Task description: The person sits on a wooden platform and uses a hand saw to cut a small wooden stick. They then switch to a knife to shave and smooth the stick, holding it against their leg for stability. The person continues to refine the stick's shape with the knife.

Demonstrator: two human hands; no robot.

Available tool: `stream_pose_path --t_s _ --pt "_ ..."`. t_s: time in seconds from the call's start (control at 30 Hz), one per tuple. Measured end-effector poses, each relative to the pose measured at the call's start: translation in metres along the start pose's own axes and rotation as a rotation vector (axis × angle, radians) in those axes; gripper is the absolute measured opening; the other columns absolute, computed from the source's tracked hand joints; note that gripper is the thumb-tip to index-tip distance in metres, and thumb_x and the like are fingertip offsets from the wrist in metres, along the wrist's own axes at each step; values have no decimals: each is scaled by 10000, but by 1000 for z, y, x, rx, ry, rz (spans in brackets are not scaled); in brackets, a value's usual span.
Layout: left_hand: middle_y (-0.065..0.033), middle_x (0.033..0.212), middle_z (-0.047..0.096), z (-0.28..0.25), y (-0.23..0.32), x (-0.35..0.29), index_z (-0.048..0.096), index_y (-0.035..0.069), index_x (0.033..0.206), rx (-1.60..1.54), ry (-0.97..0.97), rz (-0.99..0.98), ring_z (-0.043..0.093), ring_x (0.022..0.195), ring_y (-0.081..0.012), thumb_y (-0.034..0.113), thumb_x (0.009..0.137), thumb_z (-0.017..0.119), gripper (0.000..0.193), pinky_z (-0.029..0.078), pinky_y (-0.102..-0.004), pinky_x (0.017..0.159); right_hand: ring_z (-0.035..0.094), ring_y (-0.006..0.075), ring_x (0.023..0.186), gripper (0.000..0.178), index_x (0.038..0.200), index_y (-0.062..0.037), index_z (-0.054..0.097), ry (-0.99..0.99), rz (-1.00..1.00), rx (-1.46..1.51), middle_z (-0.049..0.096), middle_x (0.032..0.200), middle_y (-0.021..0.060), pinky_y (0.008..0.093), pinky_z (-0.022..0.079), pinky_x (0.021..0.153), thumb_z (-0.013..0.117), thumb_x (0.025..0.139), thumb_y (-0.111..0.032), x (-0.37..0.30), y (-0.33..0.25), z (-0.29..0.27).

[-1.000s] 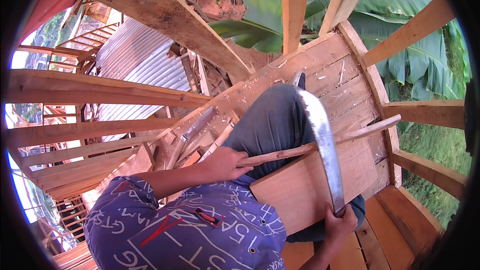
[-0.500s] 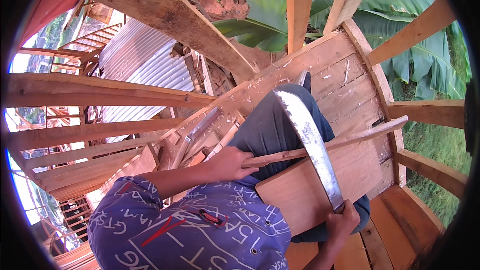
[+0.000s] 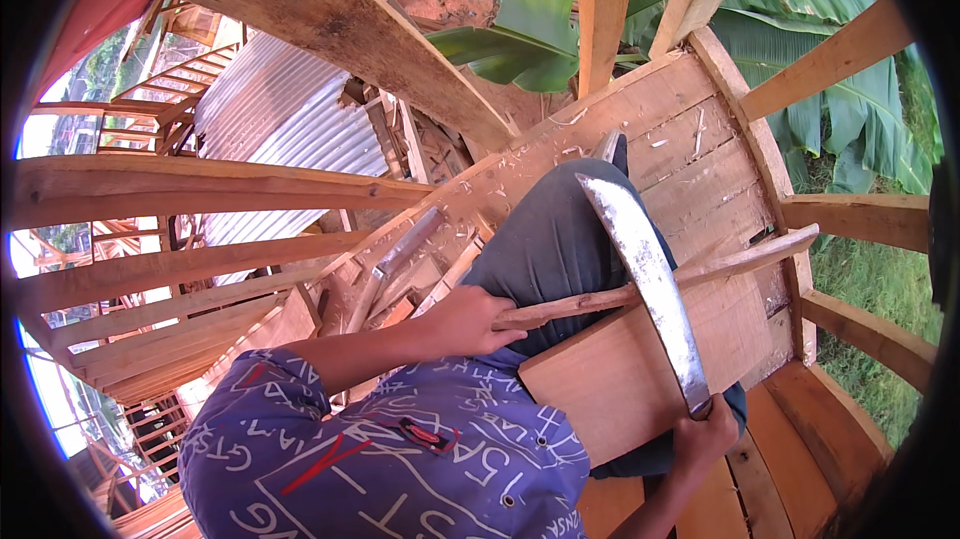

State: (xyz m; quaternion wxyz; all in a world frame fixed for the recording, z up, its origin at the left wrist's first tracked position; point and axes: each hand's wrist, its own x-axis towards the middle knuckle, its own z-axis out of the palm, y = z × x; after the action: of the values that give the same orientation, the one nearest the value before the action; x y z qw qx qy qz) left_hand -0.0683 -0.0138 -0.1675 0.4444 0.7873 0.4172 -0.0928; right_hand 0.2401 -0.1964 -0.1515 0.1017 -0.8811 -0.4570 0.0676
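Observation:
My left hand [image 3: 466, 320] is closed round the near end of a long, slightly bent wooden stick [image 3: 573, 306], which stretches to the right over a board. In my right hand [image 3: 706, 431] is the handle of a machete [image 3: 648, 279]; its broad, scuffed blade curves up and away to the left. The blade crosses over the stick near its middle; whether it touches the wood I cannot tell. Beneath both, a flat wooden board [image 3: 603, 386] lies across my legs. Most of the machete's handle is hidden in my fist.
I sit on a plank platform [image 3: 680, 139] strewn with shavings. A hand tool with a metal head [image 3: 410, 240] lies among wood pieces to the left. Wooden posts and rails [image 3: 230, 186] surround me. Corrugated metal sheets [image 3: 300, 129] lie below left; large banana leaves [image 3: 790, 49] hang at the far right.
The machete and my right hand have shifted slightly right and toward the stick's far end. My left hand still grips the stick, which has barely moved.

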Motion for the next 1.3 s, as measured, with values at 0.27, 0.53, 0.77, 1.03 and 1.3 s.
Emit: stream_pose_path --t_s 0.27,0.53,0.77,1.03,1.3 --pt "-197 600 596 -1 1 1 655 3 803 13 14 23 607 576 -368 352 763 697 354 489 -410 560 490 408 556 91 626 -13 455 4 125 -102 497 586 179 468 342 509 499 553 19 0 6 -6" --pt "-192 591 591 1 -2 -1 660 16 809 -7 -1 7 608 585 -367 371 762 695 359 485 -413 561 493 388 526 150 593 -24 422 20 52 -44 493 566 152 453 330 474 566 549 -18 -8 -3 -5" --pt "-184 588 590 1 2 3 659 28 800 14 -1 0 608 574 -357 410 763 687 385 484 -409 555 495 379 524 133 610 -29 433 0 46 13 493 572 145 444 331 475 538 531 -10 -13 -4 -1" --pt "-179 577 585 3 1 4 649 23 765 65 37 38 601 554 -349 420 755 693 399 474 -409 532 499 372 534 130 624 -36 439 22 92 -126 498 580 141 434 336 473 527 530 -18 -13 17 -1" --pt "-180 563 579 3 0 3 653 18 746 47 69 58 595 540 -355 432 752 695 416 476 -408 524 491 388 528 141 616 -27 432 67 132 -143 492 572 147 460 352 489 568 583 -44 -10 10 -3"
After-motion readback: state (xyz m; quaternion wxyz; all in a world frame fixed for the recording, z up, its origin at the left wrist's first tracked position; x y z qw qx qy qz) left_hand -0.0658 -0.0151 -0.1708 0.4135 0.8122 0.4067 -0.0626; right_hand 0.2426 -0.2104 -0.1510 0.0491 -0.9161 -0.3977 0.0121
